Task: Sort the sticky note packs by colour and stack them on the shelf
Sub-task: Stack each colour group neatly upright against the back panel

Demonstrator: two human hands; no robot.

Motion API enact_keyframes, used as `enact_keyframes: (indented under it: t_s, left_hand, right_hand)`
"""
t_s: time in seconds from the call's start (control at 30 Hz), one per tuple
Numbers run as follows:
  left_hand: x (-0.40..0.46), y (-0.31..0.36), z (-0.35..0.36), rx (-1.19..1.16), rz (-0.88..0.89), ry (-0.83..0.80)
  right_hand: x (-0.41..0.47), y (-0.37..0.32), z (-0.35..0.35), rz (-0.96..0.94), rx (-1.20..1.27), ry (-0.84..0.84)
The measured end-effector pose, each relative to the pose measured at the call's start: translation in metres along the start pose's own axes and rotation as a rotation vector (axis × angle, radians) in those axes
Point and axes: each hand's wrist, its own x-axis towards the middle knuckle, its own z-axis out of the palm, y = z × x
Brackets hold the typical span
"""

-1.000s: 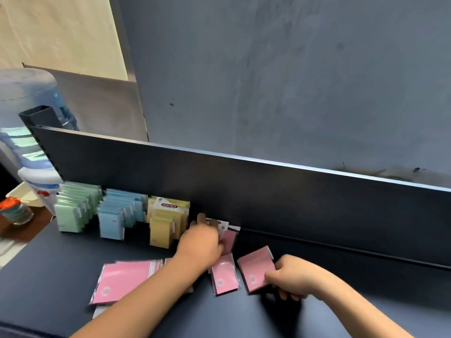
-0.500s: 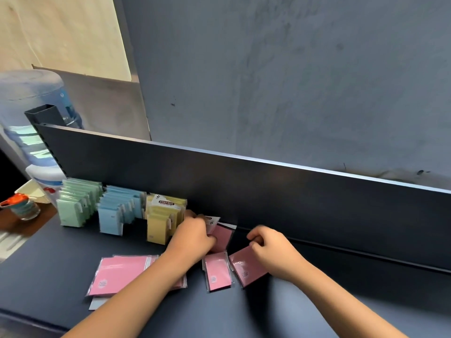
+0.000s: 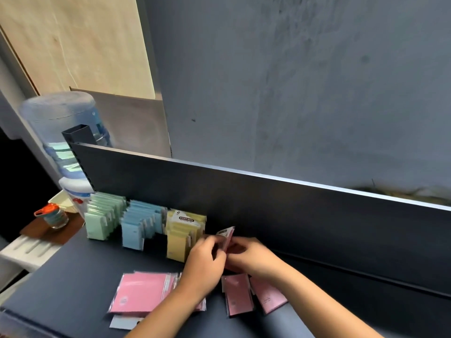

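Note:
Three upright rows of sticky note packs stand against the shelf's back panel: green, blue and yellow. Just right of the yellow row, a small pink pack stands on edge. My left hand pinches it from the left, and my right hand holds it from the right with curled fingers. Two small pink packs lie flat in front of my hands. Larger pink packs lie flat at the front left, partly under my left forearm.
The dark shelf has a tall dark back panel. Off its left end stand a water dispenser bottle and a glass jar with an orange lid on a small brown tray. A grey card pokes out under the large pink packs.
My right hand left the flat pink pack on the right and moved up to the upright pink pack by the back panel. My left hand stayed at that pack.

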Motion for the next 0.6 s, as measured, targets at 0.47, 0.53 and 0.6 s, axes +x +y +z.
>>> enact_keyframes:
  t_s: [0.47, 0.53, 0.6]
  left_hand:
    - [0.018, 0.009, 0.017, 0.623, 0.057, -0.364]
    - [0.020, 0.006, 0.026, 0.709, 0.065, -0.406]
    - [0.021, 0.005, 0.028, 0.776, 0.101, -0.429]
  right_hand:
    - [-0.037, -0.004, -0.055, -0.373, -1.205, 0.473]
    - [-0.058, 0.005, -0.054, -0.411, -1.311, 0.366]
    - [-0.075, 0.022, -0.047, -0.389, -1.351, 0.212]
